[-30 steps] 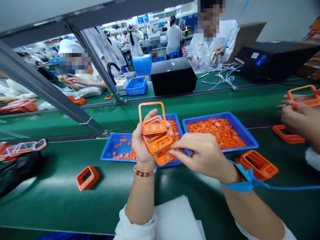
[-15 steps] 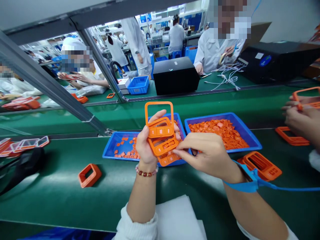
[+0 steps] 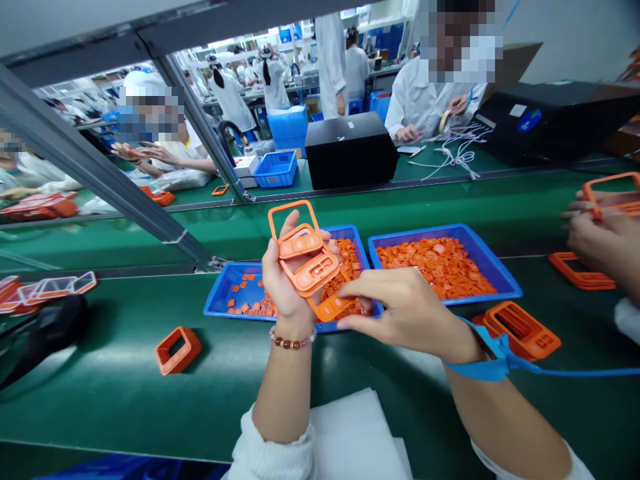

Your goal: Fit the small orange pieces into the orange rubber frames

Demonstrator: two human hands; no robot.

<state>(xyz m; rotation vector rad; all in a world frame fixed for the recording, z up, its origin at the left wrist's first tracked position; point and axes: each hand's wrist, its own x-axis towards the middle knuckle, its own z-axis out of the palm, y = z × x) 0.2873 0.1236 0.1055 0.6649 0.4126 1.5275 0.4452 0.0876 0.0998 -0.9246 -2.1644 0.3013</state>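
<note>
My left hand (image 3: 287,277) holds several orange plastic frames (image 3: 300,247), fanned out so that one sticks up above the fingers and others hang lower. Each has a large window, and some show a row of small key-like pads. My right hand (image 3: 395,310) is beside the lowest frame (image 3: 334,308), its thumb and index finger apart near that frame's right end. Whether a fingertip touches it I cannot tell. Under the frames stands a blue tray (image 3: 216,293) of small orange pieces, partly hidden by my left hand.
Another blue tray (image 3: 510,288) heaped with orange pieces stands to the right. Stacked orange frames (image 3: 525,330) lie near my right wrist, which wears a blue strap. An orange frame stack (image 3: 178,350) sits at left, white sheets (image 3: 350,433) in front. A co-worker's hands (image 3: 600,223) hold a frame.
My left hand has tilted the fanned frames to the left, and they are spread wider. The thumb and index finger of my right hand have moved apart from a pinch at the frames' edge.
</note>
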